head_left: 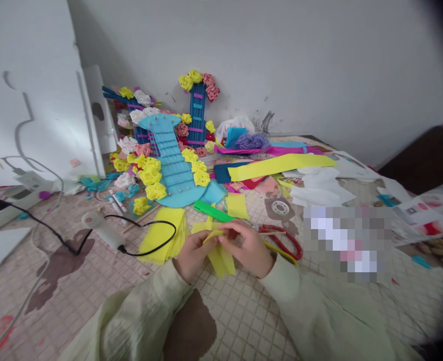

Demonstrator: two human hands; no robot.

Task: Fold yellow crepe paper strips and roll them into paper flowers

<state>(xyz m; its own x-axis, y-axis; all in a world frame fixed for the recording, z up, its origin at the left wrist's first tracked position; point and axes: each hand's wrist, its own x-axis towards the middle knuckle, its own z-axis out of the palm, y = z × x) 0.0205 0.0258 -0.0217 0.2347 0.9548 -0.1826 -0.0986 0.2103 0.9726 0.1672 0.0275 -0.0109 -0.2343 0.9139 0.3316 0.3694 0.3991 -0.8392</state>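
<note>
Pinched between the fingertips of both hands is a thin yellow strip of crepe-like paper (223, 261), its loose end hanging down. My left hand (192, 253) grips it from the left, thumb and fingers closed. From the other side my right hand (248, 248) holds the same piece, its fingers bent over the top. A stack of yellow paper sheets (160, 238) lies just left of my left hand. Right behind the hands rest a green-handled cutter (213, 211) and a small yellow paper square (236, 206). Red-handled scissors (294, 244) lie beside my right hand, partly covered.
Behind stands a light-blue guitar-shaped craft piece (176, 163) with yellow paper flowers (150, 171). A white handheld device (101, 230) with a black cord lies left. A long yellow strip (281, 166) and white paper (321, 185) lie back right. Pixelation hides something at right.
</note>
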